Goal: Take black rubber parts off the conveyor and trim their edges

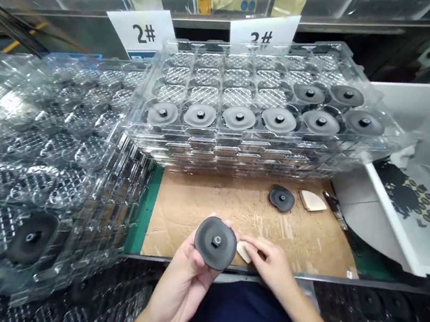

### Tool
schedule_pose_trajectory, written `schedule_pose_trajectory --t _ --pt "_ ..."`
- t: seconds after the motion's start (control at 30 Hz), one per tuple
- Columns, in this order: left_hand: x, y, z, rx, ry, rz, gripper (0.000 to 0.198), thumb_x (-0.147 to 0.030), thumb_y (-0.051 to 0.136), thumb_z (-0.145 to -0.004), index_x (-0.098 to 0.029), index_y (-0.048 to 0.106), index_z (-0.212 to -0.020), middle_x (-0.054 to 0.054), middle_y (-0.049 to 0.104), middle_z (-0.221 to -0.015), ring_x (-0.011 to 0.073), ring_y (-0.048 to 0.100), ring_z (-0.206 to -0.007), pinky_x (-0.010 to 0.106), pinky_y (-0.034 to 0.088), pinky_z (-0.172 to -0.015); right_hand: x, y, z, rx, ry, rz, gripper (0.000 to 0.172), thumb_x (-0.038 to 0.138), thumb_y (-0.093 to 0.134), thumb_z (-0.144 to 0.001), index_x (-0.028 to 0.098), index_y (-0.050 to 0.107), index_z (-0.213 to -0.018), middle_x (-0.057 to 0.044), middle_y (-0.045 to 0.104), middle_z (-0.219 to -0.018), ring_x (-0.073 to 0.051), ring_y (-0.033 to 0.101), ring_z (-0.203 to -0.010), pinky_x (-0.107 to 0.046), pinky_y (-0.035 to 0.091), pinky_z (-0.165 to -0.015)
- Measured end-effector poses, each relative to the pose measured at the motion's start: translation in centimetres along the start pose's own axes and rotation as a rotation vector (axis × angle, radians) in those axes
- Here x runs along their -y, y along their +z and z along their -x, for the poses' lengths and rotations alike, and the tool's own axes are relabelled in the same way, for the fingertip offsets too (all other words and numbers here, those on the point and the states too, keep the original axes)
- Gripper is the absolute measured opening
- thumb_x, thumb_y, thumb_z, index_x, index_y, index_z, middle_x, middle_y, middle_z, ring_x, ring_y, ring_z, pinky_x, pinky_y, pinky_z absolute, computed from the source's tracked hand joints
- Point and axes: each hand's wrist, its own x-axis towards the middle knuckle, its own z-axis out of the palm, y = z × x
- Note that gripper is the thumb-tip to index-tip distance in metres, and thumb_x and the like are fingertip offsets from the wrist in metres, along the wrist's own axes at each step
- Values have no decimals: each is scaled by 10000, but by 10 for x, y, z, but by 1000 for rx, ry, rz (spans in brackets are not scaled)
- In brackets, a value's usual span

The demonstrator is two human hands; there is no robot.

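My left hand (191,281) grips a black rounded-square disc (207,251) with a small hub at its centre, its hub side facing up toward me. Close beside the disc's right edge, my right hand (270,263) pinches a small cream-coloured pad (243,252) between thumb and fingers. Whether the pad touches the disc is hard to make out. Another black disc (285,203) lies on the brown cardboard (193,195), and a cream wedge-shaped pad (314,201) rests to its right.
Stacked clear plastic trays (218,140) stand behind the cardboard, with several black discs in the top one. More clear trays (83,200) are piled at left. A white bin (392,220) on the right holds dark scraps and a patterned sheet. A dark slender tool (335,211) lies near it.
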Motion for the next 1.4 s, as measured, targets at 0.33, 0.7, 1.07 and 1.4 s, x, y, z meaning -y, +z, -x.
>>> schedule_pose_trajectory --t 0.33,0.7,1.07,1.4 --pt "8 5 0 -31 19 -88 520 -252 663 -723 -260 512 -1221 63 612 -1193 216 527 -1129 344 370 -1006 110 -3 -2 -104 -436 -3 256 149 496 -852 185 594 -1086 -42 662 -946 -155 599 -826 -272 464 -765" --pt "0 14 3 -15 -83 -156 410 -208 706 -673 -200 622 -1074 62 674 -1059 215 573 -1058 307 400 -967 129 0 -5 -1 -608 152 215 129 450 -865 139 590 -1028 -50 643 -826 -156 549 -714 -301 412 -685" --pt "-5 15 4 95 -80 -93 587 -288 775 -571 -237 590 -1126 59 665 -1105 236 609 -1006 317 445 -916 96 -33 -4 10 -456 85 300 129 463 -883 285 583 -1109 -2 634 -913 -146 555 -799 -277 420 -723" --pt "-6 13 2 111 -78 -26 481 -312 725 -618 -254 627 -1085 44 653 -1145 276 573 -1078 316 449 -924 27 -11 15 59 258 -284 268 406 516 -841 222 657 -974 -45 667 -986 -209 614 -902 -308 481 -811"
